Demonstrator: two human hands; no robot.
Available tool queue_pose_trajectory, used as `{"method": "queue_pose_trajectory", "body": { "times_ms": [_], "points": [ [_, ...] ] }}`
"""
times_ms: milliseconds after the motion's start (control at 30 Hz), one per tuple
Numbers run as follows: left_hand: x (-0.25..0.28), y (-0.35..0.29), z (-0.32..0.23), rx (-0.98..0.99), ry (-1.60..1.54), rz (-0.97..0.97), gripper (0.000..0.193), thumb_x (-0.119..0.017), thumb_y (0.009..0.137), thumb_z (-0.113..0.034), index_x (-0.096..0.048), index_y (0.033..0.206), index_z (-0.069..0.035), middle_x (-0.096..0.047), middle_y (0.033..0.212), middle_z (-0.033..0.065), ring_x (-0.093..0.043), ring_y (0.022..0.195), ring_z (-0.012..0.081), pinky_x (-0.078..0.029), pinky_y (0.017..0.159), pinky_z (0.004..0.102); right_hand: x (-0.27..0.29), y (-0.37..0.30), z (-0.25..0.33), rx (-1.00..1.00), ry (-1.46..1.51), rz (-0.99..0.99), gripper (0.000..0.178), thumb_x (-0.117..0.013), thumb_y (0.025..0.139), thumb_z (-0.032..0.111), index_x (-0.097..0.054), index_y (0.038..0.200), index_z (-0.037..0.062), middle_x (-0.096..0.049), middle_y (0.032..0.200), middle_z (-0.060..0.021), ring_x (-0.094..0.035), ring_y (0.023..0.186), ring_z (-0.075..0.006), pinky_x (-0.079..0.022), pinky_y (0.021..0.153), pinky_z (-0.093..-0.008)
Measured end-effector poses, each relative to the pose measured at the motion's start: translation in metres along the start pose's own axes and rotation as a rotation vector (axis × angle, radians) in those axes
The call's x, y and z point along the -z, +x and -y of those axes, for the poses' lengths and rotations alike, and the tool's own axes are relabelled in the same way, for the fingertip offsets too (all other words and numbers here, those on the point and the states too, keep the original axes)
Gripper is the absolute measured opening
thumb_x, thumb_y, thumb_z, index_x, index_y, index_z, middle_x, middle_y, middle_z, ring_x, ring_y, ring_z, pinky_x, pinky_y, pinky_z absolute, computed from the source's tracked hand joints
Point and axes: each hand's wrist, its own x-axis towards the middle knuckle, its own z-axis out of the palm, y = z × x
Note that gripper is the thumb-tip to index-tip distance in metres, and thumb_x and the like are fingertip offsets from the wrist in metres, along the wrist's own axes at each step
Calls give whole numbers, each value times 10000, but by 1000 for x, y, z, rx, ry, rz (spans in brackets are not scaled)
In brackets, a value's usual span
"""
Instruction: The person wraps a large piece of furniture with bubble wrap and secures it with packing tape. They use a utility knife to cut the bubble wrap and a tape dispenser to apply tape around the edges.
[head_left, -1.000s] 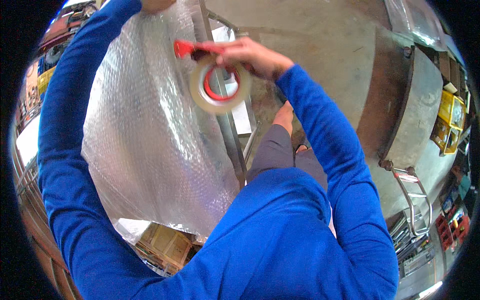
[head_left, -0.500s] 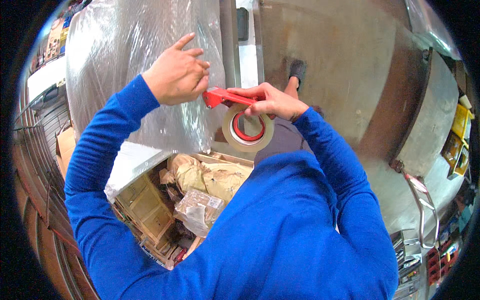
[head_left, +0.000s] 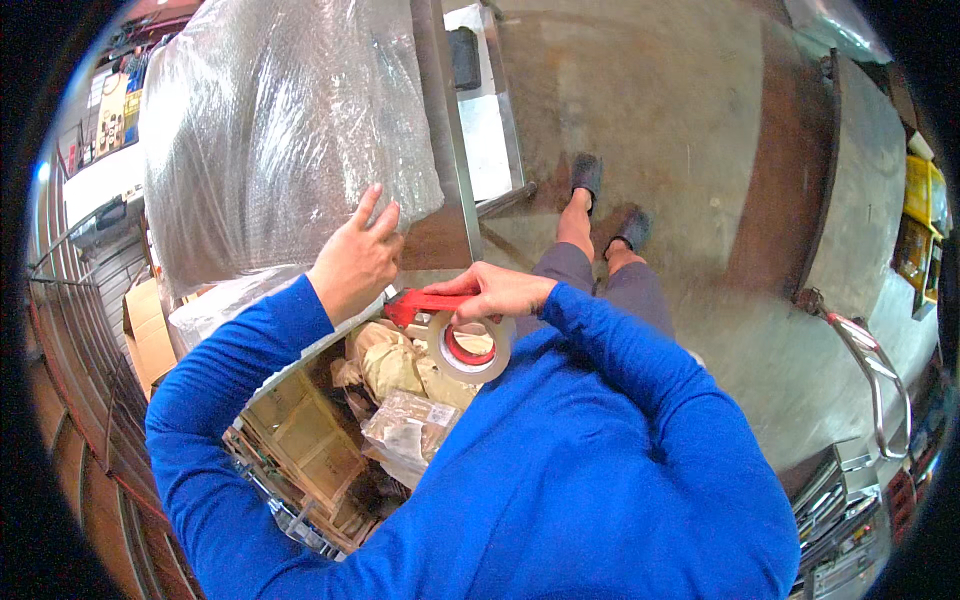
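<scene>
My right hand (head_left: 498,292) grips the handle of a red tape dispenser (head_left: 430,302), with a large roll of clear tape (head_left: 440,350) hanging below it. The dispenser's front end points left, close beside my left wrist. My left hand (head_left: 358,262) is open, its index and middle fingers stretched out over the near edge of a wrapped bundle. Its thumb is hidden from view. That bundle, covered in clear bubble wrap (head_left: 290,130), lies on a metal-edged table to my left. Whether my fingertips press on the wrap or hover over it, I cannot tell.
Below the table's near end, a wooden crate (head_left: 305,425) holds brown paper (head_left: 385,360) and a plastic-wrapped packet (head_left: 408,425). A cardboard box (head_left: 150,330) stands at the left. To the right are a metal tubular handle (head_left: 885,390) and yellow bins (head_left: 920,230).
Both hands, with the dispenser, have come lower and nearer to me. The left hand has moved from over the wrap to its near edge. My view has shifted, showing both feet.
</scene>
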Motion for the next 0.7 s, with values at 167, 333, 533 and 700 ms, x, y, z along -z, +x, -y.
{"method": "queue_pose_trajectory", "body": {
  "times_ms": [167,333,533,700],
  "points": [
    [-26,-4,-3,77,-56,-157,289,-573,856,-276,-704,1103,-201,-612,1235,27,-457,1317,274,-214,1190,589,18,-21,31,-104,-154,33,631,-691,798,293,-588,1392,108,-663,843,30,-518,646,-60,-440,571,-245],
    [-46,6,-12,414,67,-574,469,-589,893,-257,-542,1359,-272,-486,1433,32,-448,1335,272,-218,1184,557,44,-75,41,-138,-220,18,706,-715,756,310,-564,1415,107,-671,917,9,-541,750,-72,-427,631,-240],
    [-70,29,-42,1032,-7,-959,566,-738,793,-268,-567,1332,-288,-498,1392,61,-460,1306,286,-249,1152,563,44,-78,34,-158,-211,11,725,-726,747,311,-556,1426,121,-669,925,9,-542,753,-74,-436,628,-251],
    [-79,45,-50,1223,-12,-1040,579,-771,717,-258,-598,1269,-279,-533,1312,39,-506,1224,275,-354,1014,488,22,-61,35,-157,-205,-34,693,-708,773,296,-554,1426,122,-668,901,25,-527,689,-58,-435,584,-244]
  ]
}}
